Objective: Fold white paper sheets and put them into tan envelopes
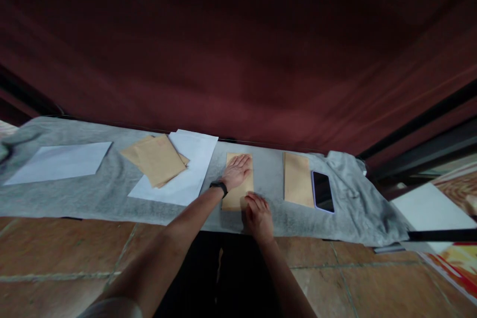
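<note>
A brown paper envelope (234, 199) lies upright in front of me on the grey cloth. My left hand (237, 171), with a dark band at the wrist, rests flat on its upper part, fingers stretched out. At its lower right edge is my right hand (258, 217), its fingers bent and pressed together; whatever they hold, if anything, is hidden. To the left, several brown envelopes (158, 159) lie fanned over white paper sheets (194, 179). On the right, a small stack of brown envelopes (298, 179) lies beside a phone (323, 192) with a pale purple edge.
The grey cloth (122, 194) covers a long, narrow surface. Another white sheet (61, 161) lies at the far left. Dark red fabric (223, 69) hangs behind. Brown floor tiles (357, 278) show in front, and a white panel (432, 211) stands at the right.
</note>
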`<action>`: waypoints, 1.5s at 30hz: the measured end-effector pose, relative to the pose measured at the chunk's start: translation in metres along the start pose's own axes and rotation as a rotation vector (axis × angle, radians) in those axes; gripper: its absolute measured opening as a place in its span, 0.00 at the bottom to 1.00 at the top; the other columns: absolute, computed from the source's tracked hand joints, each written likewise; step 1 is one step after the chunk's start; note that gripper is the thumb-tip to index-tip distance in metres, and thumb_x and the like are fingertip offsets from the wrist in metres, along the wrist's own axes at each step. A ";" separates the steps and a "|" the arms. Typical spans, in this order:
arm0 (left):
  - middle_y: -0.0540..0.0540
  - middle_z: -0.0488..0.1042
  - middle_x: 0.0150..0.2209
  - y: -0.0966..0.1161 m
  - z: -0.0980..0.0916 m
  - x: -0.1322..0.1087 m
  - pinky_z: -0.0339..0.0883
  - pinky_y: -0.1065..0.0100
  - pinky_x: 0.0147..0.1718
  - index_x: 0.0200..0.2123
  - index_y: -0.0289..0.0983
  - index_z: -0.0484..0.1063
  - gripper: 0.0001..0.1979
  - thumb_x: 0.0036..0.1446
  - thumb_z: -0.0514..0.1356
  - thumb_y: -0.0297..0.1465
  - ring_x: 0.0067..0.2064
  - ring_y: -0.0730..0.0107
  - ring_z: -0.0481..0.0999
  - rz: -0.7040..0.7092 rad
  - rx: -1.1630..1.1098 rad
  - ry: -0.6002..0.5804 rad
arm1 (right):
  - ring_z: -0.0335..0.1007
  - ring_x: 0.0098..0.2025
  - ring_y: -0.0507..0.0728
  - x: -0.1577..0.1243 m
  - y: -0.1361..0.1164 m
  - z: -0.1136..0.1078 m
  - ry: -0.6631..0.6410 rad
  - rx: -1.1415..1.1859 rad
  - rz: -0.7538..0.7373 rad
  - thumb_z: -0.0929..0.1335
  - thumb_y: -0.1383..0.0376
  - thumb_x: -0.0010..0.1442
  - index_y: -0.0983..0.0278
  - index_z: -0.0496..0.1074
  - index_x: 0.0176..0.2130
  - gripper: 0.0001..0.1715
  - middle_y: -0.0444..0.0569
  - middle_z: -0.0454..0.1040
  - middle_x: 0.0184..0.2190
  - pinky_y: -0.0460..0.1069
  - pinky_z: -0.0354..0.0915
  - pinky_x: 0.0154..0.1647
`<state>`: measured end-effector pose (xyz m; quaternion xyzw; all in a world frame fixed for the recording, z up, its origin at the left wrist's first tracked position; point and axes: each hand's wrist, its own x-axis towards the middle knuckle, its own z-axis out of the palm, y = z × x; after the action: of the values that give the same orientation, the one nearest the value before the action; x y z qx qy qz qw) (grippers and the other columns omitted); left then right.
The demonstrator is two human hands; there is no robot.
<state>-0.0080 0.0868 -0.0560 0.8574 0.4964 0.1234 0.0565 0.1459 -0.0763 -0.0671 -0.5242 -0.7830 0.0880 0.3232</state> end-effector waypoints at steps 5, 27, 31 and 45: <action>0.38 0.56 0.72 -0.002 0.006 -0.005 0.42 0.55 0.72 0.70 0.33 0.56 0.29 0.71 0.45 0.38 0.74 0.61 0.52 0.082 -0.059 0.007 | 0.69 0.60 0.60 0.001 -0.002 -0.002 -0.033 0.002 0.015 0.61 0.72 0.67 0.59 0.72 0.56 0.22 0.52 0.75 0.57 0.57 0.62 0.62; 0.38 0.53 0.73 0.038 -0.001 -0.086 0.38 0.59 0.72 0.71 0.32 0.54 0.28 0.73 0.45 0.36 0.75 0.65 0.48 0.249 -0.061 -0.100 | 0.70 0.49 0.61 -0.006 0.004 0.007 0.052 -0.035 0.152 0.59 0.71 0.67 0.61 0.72 0.46 0.15 0.53 0.77 0.44 0.56 0.64 0.52; 0.39 0.52 0.74 0.044 -0.004 -0.101 0.37 0.58 0.72 0.72 0.33 0.53 0.29 0.73 0.46 0.39 0.75 0.65 0.47 0.281 -0.069 -0.102 | 0.70 0.46 0.61 -0.006 0.004 0.007 0.077 -0.027 0.153 0.58 0.71 0.67 0.61 0.72 0.45 0.16 0.52 0.76 0.42 0.56 0.64 0.51; 0.32 0.51 0.73 0.060 -0.012 -0.147 0.37 0.55 0.72 0.72 0.29 0.50 0.36 0.71 0.50 0.46 0.75 0.57 0.46 0.323 -0.040 -0.097 | 0.72 0.47 0.62 -0.006 0.002 0.001 0.079 0.027 0.200 0.58 0.66 0.70 0.63 0.74 0.46 0.18 0.54 0.78 0.43 0.58 0.65 0.53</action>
<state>-0.0307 -0.0705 -0.0537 0.9297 0.3463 0.0993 0.0771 0.1482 -0.0804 -0.0709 -0.5983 -0.7121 0.1096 0.3505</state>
